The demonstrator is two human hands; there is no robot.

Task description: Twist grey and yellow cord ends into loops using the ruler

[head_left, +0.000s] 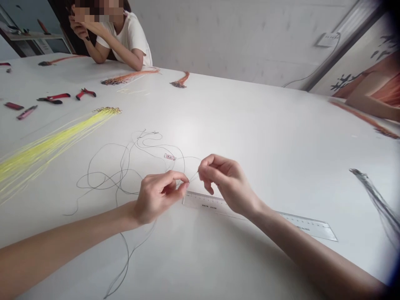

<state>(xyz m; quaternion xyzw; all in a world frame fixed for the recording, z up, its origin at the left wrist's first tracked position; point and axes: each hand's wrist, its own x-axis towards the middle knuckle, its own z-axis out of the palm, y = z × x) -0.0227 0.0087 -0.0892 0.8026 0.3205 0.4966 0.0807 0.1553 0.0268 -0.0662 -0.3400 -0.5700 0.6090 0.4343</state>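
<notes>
Thread (pixel 121 181) lies looped across the worktop (pixel 265 137), well in from its far edge, beside a clear ruler (pixel 312 227). The left hand (pixel 158 193) pinches it, grip closed at the fingertips; just beside, the right hand (pixel 226 180), fingers curled, grips it too.

Left arm (pixel 68 241): bare, from lower left; left hand (pixel 153 193) in a pinch, thumb to forefinger, other fingers curled. Right arm (pixel 300 241): bare, from lower right; right hand (pixel 226 177) likewise pinched — remaining fingers loosely bent. Hands — close, not touching.
</notes>
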